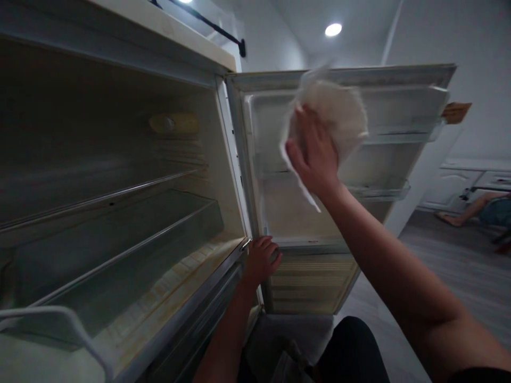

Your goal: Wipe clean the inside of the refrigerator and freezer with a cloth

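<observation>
A pale cloth (pixel 339 114), smeared by motion, is in my right hand (pixel 315 154). That hand is raised in front of the inner side of the open fridge door (pixel 279 207), its fingers pressed to the cloth; whether the cloth touches the door I cannot tell. My left hand (pixel 262 260) is lower down, near the metal hinge (pixel 246 244), with its fingers curled over the edge between the upper door and the lower door (pixel 311 284). To the left is the fridge compartment (pixel 211 143), with yellowish stains along its floor edge.
Inside the fridge are a glass shelf (pixel 99 201), a clear drawer (pixel 131 266) and a yellowed lamp cover (pixel 173 123). A white bent rod (pixel 72 314) stands at the lower left. Door racks (pixel 383 192) run along the door. A person's leg (pixel 471 208) shows near white cabinets (pixel 449 186).
</observation>
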Demonstrator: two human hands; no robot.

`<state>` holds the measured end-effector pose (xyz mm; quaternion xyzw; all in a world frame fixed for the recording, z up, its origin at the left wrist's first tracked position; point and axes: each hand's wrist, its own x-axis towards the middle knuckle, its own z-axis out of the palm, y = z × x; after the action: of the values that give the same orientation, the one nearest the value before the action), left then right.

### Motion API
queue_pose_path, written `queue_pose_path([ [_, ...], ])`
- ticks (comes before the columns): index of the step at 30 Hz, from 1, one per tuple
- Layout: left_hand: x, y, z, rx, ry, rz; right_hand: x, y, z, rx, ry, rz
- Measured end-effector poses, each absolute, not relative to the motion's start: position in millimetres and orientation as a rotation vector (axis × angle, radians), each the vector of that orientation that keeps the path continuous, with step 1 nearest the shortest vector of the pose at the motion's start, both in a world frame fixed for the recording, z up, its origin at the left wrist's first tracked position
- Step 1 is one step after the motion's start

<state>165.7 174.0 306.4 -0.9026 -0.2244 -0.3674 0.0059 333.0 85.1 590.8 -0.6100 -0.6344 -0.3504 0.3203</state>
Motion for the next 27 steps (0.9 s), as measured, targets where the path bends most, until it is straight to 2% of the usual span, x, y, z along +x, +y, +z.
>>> queue_pose_path([
  [5, 168, 167, 308, -2.788, -0.726, -1.194, 317, 115, 609, -1.940, -2.007, -0.575],
  [11, 169, 163, 310, -2.773, -0.723, -1.223, 315, 130, 629, -1.897, -2.313, -0.481],
  [16, 169, 167, 309, -2.779, -0.701, -1.227, 362, 113, 636, -2.062, -2.349, -0.202],
  [20, 170, 166, 310, -2.805, -0.706, -1.243, 380, 97, 637, -2.195, -2.274, -0.319],
  [27, 169, 167, 308, -2.816, -0.716, -1.256, 364, 96, 634, -2.168, -2.306, -0.494],
])
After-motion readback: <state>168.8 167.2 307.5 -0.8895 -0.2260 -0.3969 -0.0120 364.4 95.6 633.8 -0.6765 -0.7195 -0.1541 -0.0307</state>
